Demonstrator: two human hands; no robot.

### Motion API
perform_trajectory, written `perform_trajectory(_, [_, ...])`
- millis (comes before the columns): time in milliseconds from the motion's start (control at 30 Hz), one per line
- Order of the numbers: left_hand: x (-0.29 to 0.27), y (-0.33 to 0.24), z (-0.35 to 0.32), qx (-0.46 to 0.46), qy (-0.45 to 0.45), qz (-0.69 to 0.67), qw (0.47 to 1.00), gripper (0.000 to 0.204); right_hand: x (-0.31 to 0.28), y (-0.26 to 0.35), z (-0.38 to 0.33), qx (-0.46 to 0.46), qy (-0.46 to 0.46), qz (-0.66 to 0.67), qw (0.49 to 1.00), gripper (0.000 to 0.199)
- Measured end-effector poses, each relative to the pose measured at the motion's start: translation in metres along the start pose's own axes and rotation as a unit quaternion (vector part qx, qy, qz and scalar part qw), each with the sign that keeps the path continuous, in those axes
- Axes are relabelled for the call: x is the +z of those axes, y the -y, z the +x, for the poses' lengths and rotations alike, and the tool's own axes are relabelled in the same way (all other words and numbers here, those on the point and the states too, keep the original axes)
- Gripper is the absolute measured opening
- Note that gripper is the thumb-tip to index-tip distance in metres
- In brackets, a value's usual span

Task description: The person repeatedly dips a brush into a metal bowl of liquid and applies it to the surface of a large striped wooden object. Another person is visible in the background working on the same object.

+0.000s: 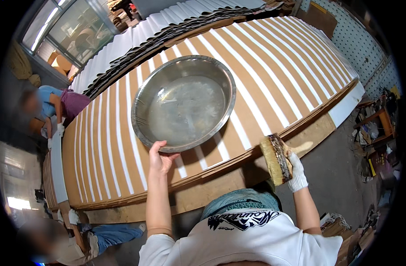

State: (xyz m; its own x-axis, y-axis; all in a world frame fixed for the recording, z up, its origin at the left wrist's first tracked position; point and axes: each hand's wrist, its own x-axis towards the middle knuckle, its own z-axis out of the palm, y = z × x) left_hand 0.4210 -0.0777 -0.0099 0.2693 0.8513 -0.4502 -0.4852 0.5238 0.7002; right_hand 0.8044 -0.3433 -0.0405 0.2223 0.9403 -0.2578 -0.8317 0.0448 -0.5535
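Left grip [161,158], bare, clamped on near rim of steel basin [192,65]. Right grip [296,173], white-gloved, clamped on wide brush [276,159], bristles facing left, at the near edge. Basin holds cloudy liquid, over brown-and-white striped sheet stack [296,62]; can't tell if resting. Two co-workers at left end; wavy white sheets [167,25] on far side.
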Motion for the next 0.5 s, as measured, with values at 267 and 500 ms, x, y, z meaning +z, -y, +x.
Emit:
perform_trajectory(267, [0.176, 0.099, 0.049, -0.023, 0.05, -0.055, 0.997, 0.035, -0.038, 0.17, 0.053, 0.026, -0.041, 0.019, 0.999, 0.079])
perform_trajectory(500, [0.293, 0.183, 0.089, -0.036, 0.059, -0.152, 0.986, 0.03, -0.04, 0.349, 0.134, -0.155, -0.04, -0.157, 0.975, 0.071])
